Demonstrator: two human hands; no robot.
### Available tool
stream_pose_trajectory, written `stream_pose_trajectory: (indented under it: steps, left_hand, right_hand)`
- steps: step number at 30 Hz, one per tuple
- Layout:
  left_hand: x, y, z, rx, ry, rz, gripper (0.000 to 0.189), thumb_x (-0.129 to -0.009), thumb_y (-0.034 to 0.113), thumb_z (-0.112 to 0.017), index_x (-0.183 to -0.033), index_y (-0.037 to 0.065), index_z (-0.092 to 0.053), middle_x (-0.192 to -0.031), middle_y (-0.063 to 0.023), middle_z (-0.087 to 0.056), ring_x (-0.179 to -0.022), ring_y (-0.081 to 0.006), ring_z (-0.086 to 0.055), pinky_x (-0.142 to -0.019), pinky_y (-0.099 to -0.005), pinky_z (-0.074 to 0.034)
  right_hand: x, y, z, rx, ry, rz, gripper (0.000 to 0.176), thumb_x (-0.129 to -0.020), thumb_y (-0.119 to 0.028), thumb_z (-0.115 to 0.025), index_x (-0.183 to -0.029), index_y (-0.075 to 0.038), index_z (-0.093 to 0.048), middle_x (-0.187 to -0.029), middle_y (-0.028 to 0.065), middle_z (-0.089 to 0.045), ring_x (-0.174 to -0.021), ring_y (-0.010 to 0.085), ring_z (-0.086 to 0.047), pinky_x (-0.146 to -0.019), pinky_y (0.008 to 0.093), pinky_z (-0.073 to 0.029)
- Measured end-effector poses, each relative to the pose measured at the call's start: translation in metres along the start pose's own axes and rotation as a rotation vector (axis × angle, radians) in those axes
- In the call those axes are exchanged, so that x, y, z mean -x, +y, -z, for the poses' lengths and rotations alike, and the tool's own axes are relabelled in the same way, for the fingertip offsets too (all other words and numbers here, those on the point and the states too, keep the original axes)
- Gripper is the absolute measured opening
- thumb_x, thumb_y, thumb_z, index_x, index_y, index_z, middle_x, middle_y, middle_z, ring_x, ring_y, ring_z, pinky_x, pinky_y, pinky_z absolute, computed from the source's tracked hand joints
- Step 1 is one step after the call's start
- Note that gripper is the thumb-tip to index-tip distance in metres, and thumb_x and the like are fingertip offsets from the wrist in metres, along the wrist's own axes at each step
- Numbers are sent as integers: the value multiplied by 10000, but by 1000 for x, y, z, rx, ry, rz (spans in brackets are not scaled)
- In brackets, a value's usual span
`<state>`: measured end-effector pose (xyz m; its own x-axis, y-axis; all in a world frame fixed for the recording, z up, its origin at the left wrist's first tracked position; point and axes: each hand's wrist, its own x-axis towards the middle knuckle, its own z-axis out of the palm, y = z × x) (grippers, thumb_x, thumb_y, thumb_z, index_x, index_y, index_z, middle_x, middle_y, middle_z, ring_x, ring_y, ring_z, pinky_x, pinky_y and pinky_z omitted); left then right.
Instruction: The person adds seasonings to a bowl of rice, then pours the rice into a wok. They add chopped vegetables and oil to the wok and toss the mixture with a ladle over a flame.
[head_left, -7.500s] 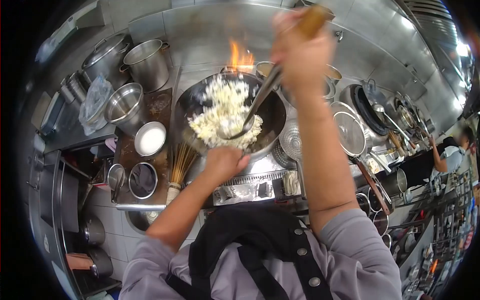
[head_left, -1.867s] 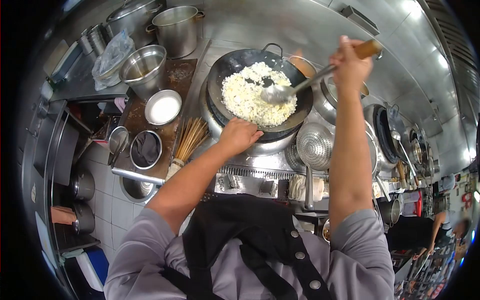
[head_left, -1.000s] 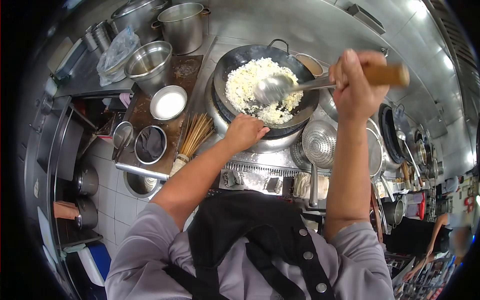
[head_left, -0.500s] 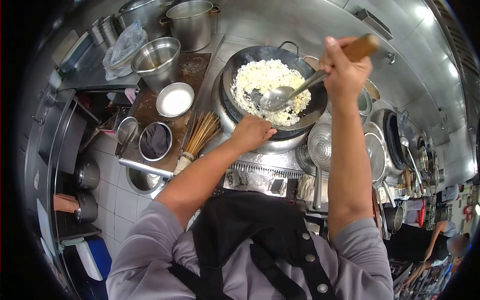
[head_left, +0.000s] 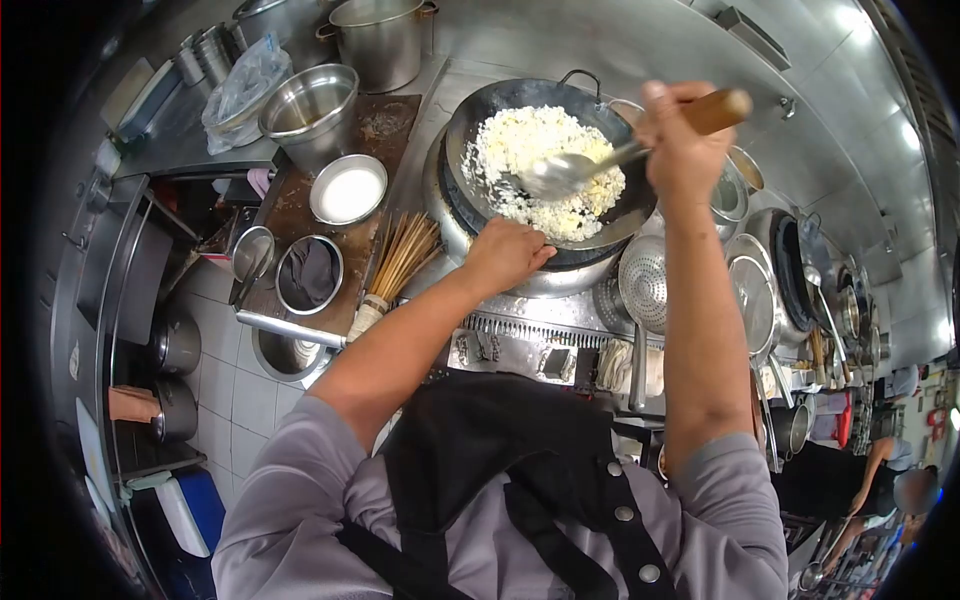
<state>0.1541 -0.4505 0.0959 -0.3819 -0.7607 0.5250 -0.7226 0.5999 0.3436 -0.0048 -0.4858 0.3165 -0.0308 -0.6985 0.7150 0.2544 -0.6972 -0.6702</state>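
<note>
A dark wok sits on a round stove ring, with its far loop handle pointing away from me. Inside it lies white rice mixed with yellow bits that look like egg. My left hand is closed on the wok's near edge; whether a handle is under the fingers is hidden. Over the wok's right side, my right hand grips the wooden handle of a metal ladle. The ladle's bowl, smeared by motion, is in the rice.
A perforated skimmer lies right of the wok. On the left stand a bowl of white contents, a bamboo brush, a steel bowl and a tall pot. Another person is at far right.
The ladle's bowl has shifted slightly through the rice, and my right hand with the handle end sits a little lower. My left hand keeps its hold on the wok. The view has shifted slightly.
</note>
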Motion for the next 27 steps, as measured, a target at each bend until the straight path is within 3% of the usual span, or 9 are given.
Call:
stream_pose_trajectory:
  steps: [2, 5, 6, 9, 13, 17, 21, 22, 27]
  left_hand:
    - [-1, 0, 2, -10, 54, -19, 351, -924, 348, -659, -697, 89, -590, -694, -88, -626, -721, -311, -629, -737, -441, -468]
    - [-3, -1, 1, -3, 47, -22, 350, -919, 340, -665, -689, 87, -590, -688, -95, -620, -715, -316, -625, -730, -440, -470]
    - [-5, -1, 2, 36, 31, -18, 354, -918, 339, -666, -682, 87, -589, -686, -97, -616, -714, -322, -622, -724, -446, -469]
    - [-3, -1, 0, 25, 59, -42, 355, -918, 339, -666, -682, 85, -592, -690, -100, -617, -715, -326, -622, -720, -449, -470]
    - [-3, -2, 0, -13, 17, -19, 367, -927, 357, -654, -684, 88, -595, -690, -95, -614, -726, -327, -618, -734, -449, -470]
    - [0, -1, 1, 0, 17, -18, 374, -933, 366, -644, -683, 92, -595, -696, -95, -620, -736, -324, -618, -750, -451, -465]
    - [-5, -2, 2, 0, 5, 8, 378, -937, 376, -640, -687, 94, -598, -708, -95, -630, -746, -320, -623, -774, -448, -464]
    - [-3, -1, 1, -19, 10, -2, 380, -938, 379, -641, -689, 95, -598, -710, -95, -631, -746, -319, -623, -780, -447, -463]
    - [-6, 2, 7, -18, -28, 19, 384, -934, 383, -644, -684, 96, -598, -699, -99, -624, -736, -325, -621, -764, -439, -468]
  right_hand:
    - [-14, -20, 9, 77, 25, 113, 165, -862, -78, -783, -838, -35, -625, -645, 4, -577, -509, 84, -525, -471, 238, -396]
    - [-5, 59, 52, 406, 46, 254, 155, -863, -71, -769, -817, -30, -626, -636, 12, -581, -495, 88, -506, -475, 252, -398]
    - [-6, 84, 63, 435, 69, 128, 171, -849, -88, -782, -799, -36, -627, -655, 9, -589, -517, 87, -497, -500, 260, -415]
    - [-59, 19, 30, 103, 80, -42, 198, -845, -121, -799, -791, -53, -622, -678, 3, -596, -572, 83, -521, -546, 253, -443]
    - [-35, 64, 30, 155, 53, 256, 186, -828, -74, -802, -809, -49, -618, -630, 17, -592, -520, 96, -536, -512, 262, -436]
    - [-68, 33, 20, 216, 94, -53, 174, -852, -99, -787, -854, -51, -619, -660, 15, -610, -507, 103, -555, -505, 254, -446]
    - [-52, 56, 40, 67, 177, 282, 170, -876, -115, -765, -847, -43, -613, -653, 22, -613, -508, 102, -558, -499, 257, -446]
    - [-45, 97, 63, 318, 191, 233, 178, -870, -95, -768, -850, -32, -602, -648, 29, -608, -515, 98, -556, -476, 250, -435]
    - [-70, -12, 60, 153, 198, -57, 197, -863, -84, -771, -864, -24, -583, -610, 16, -556, -518, 104, -552, -430, 245, -404]
